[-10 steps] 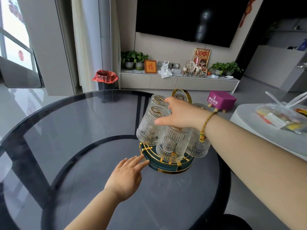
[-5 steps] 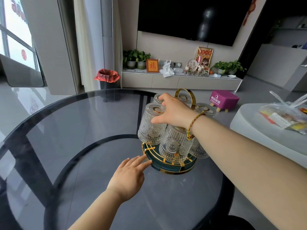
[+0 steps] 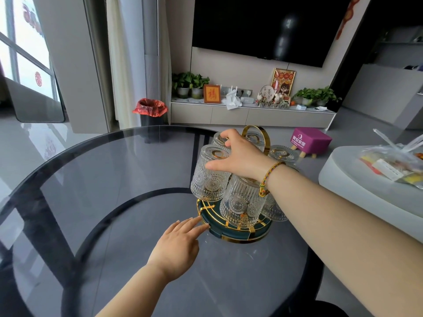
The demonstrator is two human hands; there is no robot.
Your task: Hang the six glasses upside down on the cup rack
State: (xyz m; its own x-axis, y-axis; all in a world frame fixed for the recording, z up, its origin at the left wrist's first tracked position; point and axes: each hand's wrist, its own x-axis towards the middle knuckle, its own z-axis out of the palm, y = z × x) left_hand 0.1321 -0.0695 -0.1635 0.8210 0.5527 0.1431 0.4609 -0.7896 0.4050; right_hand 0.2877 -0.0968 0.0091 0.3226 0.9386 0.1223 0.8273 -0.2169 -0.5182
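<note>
A round dark green cup rack base (image 3: 229, 234) with gold trim stands on the glass table (image 3: 103, 202), its gold ring handle (image 3: 263, 131) at the top. Several ribbed clear glasses hang on it upside down: a front glass (image 3: 240, 207), a left glass (image 3: 209, 179), a rear-left glass (image 3: 218, 139) and a right glass (image 3: 282, 153). My right hand (image 3: 240, 156) lies spread over their tops, thumb against the left glass, fingertips on the rear-left one. My left hand (image 3: 178, 245) is flat on the table, fingertips touching the base's rim.
The rack stands close to the table's right edge. A white table (image 3: 366, 193) with a plastic bag (image 3: 396, 161) is at the right. On the floor beyond are a purple stool (image 3: 311, 139) and a red-lined bin (image 3: 151, 110).
My right hand has slid from the front glass's top back and left toward the rear-left glass. My left hand has stayed at the base's rim.
</note>
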